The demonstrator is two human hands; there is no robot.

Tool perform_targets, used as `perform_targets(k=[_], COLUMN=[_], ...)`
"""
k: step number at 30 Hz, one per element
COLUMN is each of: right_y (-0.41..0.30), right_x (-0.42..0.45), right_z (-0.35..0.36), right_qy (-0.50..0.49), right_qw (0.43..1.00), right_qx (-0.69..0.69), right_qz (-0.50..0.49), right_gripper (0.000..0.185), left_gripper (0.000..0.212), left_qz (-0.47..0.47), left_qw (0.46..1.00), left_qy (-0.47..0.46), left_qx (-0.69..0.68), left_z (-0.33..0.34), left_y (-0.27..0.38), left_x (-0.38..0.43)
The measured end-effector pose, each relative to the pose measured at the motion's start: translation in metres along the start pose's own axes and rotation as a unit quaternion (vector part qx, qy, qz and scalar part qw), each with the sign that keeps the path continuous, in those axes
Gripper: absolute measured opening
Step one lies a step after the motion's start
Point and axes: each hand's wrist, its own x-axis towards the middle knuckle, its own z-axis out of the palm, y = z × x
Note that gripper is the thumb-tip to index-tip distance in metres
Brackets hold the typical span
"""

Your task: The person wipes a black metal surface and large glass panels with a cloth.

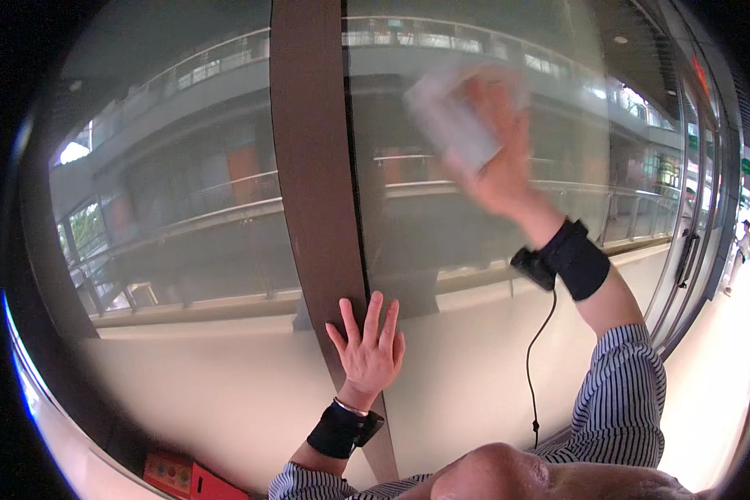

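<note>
My right hand (497, 169), blurred by motion, is raised over the right-hand glass pane (406, 244) and grips a folded whitish cloth (465, 134). The cloth appears to lie against the glass. Lower down, my left hand (369, 359) rests with spread fingers on the brown vertical frame post (315, 156) and the edge of the pane beside it. It holds nothing. Each wrist wears a black band; the right wristband (575, 259) carries a small black device with a thin cable (529, 375) hanging from it.
Another glass pane (181, 250) lies left of the post. A red box (190, 478) stands on the floor at the lower left. Door handles (687, 256) show at the right, and a person (744, 244) is farther down the bright walkway. Railings and upper floors reflect in the glass.
</note>
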Motion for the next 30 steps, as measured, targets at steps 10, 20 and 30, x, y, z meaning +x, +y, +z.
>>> perform_targets(k=[10, 20, 30], right_y=[-0.046, -0.093, 0.067], right_x=[0.050, -0.078, -0.099], right_z=[0.023, 0.069, 0.060], right_qy=[0.021, -0.105, -0.042], right_qw=[0.989, 0.946, 0.996], right_qx=[-0.033, 0.082, -0.079], right_qz=[-0.141, -0.295, -0.028], right_gripper=[0.047, 0.044, 0.057], left_gripper=[0.056, 0.048, 0.046], left_qz=[0.021, -0.011, 0.028], left_qw=[1.000, 0.993, 0.981], left_qy=[0.003, -0.020, 0.139], left_qx=[-0.014, -0.117, -0.131], left_z=[0.023, 0.072, 0.043], left_y=[0.003, -0.034, -0.020], left_x=[0.023, -0.037, 0.025])
